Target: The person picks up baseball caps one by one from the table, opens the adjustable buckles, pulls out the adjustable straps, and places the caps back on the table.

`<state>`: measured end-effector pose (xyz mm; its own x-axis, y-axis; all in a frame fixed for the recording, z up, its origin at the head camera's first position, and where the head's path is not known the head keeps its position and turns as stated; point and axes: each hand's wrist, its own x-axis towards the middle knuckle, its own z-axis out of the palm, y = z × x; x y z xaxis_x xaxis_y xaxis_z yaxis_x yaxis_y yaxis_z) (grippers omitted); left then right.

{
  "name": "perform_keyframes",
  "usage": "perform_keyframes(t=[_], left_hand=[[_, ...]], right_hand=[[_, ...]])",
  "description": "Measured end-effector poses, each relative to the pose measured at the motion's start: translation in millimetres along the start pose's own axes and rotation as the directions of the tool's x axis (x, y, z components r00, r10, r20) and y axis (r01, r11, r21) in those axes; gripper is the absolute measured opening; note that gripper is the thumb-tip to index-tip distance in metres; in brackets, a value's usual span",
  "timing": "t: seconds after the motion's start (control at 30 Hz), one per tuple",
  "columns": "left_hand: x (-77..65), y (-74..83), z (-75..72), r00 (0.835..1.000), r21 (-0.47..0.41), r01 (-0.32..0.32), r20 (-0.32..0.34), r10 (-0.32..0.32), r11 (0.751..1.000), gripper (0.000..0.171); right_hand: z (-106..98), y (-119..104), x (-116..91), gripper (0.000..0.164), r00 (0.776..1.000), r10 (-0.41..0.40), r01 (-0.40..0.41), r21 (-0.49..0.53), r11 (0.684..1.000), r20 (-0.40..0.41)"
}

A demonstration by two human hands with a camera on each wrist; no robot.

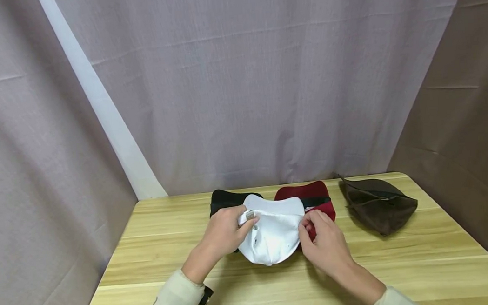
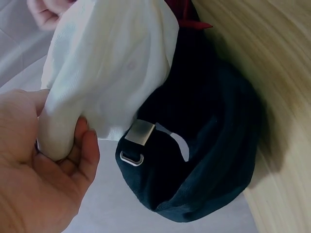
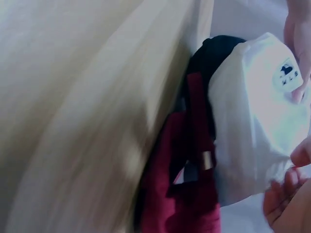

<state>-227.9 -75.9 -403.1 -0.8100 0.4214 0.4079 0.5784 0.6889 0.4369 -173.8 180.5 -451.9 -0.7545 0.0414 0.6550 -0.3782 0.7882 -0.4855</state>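
A white cap (image 1: 274,237) is held up between both hands, its inside facing the head camera and its brim toward the back. My left hand (image 1: 225,230) grips the cap's left edge near a small metal buckle, thumb inside and fingers curled behind in the left wrist view. At the opposite edge, my right hand (image 1: 325,245) pinches the fabric between thumb and fingertips. Partly hidden behind the white cap are a black cap (image 1: 230,198) on the left and a red cap (image 1: 301,191) on the right. A small dark print (image 3: 286,70) shows on the white cap in the right wrist view.
A dark brown cap (image 1: 383,209) lies on its own at the right of the wooden table (image 1: 162,251), opening upward. Grey curtains (image 1: 241,101) hang behind the table's back edge, and a brown curtain (image 1: 457,135) borders the right side.
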Motion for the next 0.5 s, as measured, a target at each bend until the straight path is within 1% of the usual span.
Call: perform_keyframes(t=[0.07, 0.1, 0.17, 0.23, 0.27, 0.33, 0.5], left_hand=[[0.5, 1.2, 1.3, 1.000, -0.005, 0.000, -0.004, 0.000, 1.000, 0.045], [0.4, 1.6, 2.1, 1.000, -0.006, -0.003, -0.005, 0.003, 1.000, 0.045], [0.0, 2.0, 3.8, 1.000, -0.007, -0.008, -0.006, 0.008, 1.000, 0.044], [-0.6, 2.1, 5.4, 1.000, -0.001, -0.015, -0.010, 0.015, 1.000, 0.043], [-1.0, 2.0, 6.1, 1.000, 0.005, -0.020, -0.014, 0.021, 1.000, 0.043], [-1.5, 2.0, 7.0, 0.999, 0.017, -0.030, -0.023, 0.030, 0.999, 0.043], [-3.5, 3.4, 8.2, 0.998, 0.044, -0.053, -0.026, 0.054, 0.998, 0.039]], right_hand=[[1, -6, 2, 0.019, 0.994, -0.090, 0.095, 0.082, 0.992, -0.059], [1, -8, 3, 0.019, 0.987, -0.142, 0.151, 0.122, 0.981, -0.078], [3, -14, 4, 0.021, 0.965, -0.244, 0.259, 0.190, 0.947, -0.098], [6, -20, 5, 0.023, 0.942, -0.322, 0.336, 0.227, 0.914, -0.095], [8, -24, 6, 0.024, 0.935, -0.345, 0.355, 0.229, 0.906, -0.082], [12, -30, 7, 0.027, 0.926, -0.373, 0.376, 0.219, 0.901, -0.056], [25, -41, 9, 0.034, 0.933, -0.360, 0.350, 0.195, 0.916, 0.018]])
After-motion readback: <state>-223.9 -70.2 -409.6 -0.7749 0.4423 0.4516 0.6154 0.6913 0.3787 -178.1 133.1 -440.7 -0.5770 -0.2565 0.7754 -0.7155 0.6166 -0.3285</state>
